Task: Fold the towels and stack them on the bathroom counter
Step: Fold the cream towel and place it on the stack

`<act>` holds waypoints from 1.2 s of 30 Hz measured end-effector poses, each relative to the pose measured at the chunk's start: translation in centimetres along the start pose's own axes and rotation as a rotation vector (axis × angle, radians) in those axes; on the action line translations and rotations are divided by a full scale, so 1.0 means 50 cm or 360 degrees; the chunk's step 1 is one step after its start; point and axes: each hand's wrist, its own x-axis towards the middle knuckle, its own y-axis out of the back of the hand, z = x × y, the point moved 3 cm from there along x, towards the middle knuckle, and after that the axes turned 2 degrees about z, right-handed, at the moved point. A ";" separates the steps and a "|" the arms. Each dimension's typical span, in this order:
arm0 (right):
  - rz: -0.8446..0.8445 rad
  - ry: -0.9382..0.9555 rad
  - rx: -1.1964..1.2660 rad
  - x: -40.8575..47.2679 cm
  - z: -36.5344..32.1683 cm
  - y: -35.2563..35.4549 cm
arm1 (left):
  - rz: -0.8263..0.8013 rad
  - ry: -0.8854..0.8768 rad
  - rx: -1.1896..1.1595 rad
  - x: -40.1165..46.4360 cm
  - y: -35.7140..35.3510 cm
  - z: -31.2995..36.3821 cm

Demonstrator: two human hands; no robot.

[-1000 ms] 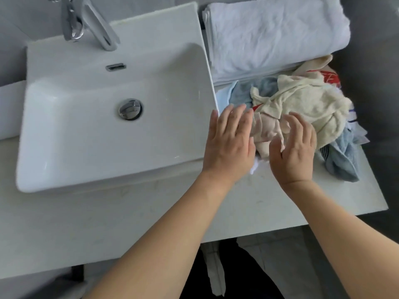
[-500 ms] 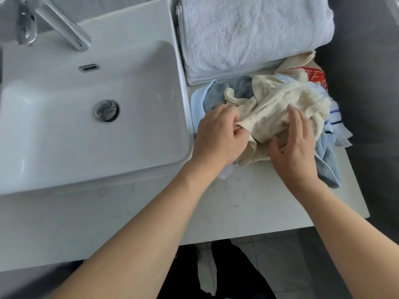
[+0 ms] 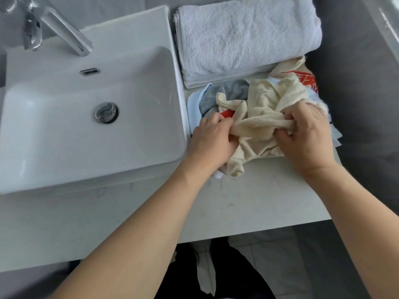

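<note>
Cream towel [image 3: 266, 104]: a crumpled, nubbly terry cloth in pale cream is seen on top of a loose heap; a twisted band of it is stretched between the two hands, and a limp corner is draped onto the counter [image 3: 248, 201] just below the left hand.
Left hand [image 3: 212, 138]: fingers are curled round the left end of the twisted band, so that end is gripped.
Right hand [image 3: 306, 134]: fingers and thumb are clenched round the right end of the band, knuckles turned up.
Heap: a grey towel [image 3: 228, 91], a pale blue cloth [image 3: 194, 104] and a red-printed cloth [image 3: 302, 80] are bunched beyond and between the hands; a red patch [image 3: 226, 114] is exposed just beyond the left fingertips.
Folded white towel [image 3: 244, 37]: a thick, flat stack is laid well beyond both hands, against the wall.
Sink [image 3: 86, 117]: a white basin is set just left of the left hand, with a chrome tap [image 3: 62, 31] at its far side.
Change: half a second ago the right hand was laid flat on the cream towel with fingers straight; now it is closed on the cloth. The left hand's grip is kept, and the band is now pulled taut where the cloth was slack.
Axis: the stretched band is run left to right from one hand to the other, its right end slightly farther from the person; the rest of the towel is too rumpled for an axis to be told.
</note>
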 end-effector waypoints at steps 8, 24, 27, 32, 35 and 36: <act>-0.0723 -0.0293 -0.0540 -0.038 0.039 -0.039 | -0.0013 0.1199 -0.2417 -0.061 0.045 -0.042; -0.0484 0.0406 -0.0032 -0.136 -0.193 -0.075 | -0.0309 0.1162 -0.1677 -0.219 0.141 -0.173; -0.0656 0.0436 0.0030 -0.167 -0.264 -0.122 | -0.0093 0.1126 -0.1629 -0.263 0.162 -0.222; -0.0818 0.0259 0.0235 -0.219 -0.381 -0.199 | 0.0181 0.1097 -0.1421 -0.347 0.211 -0.341; -0.0951 0.0275 0.0379 -0.254 -0.486 -0.269 | 0.0277 0.1088 -0.1356 -0.396 0.255 -0.433; -0.0979 0.0230 0.0386 -0.265 -0.523 -0.297 | 0.0311 0.1083 -0.1338 -0.411 0.274 -0.470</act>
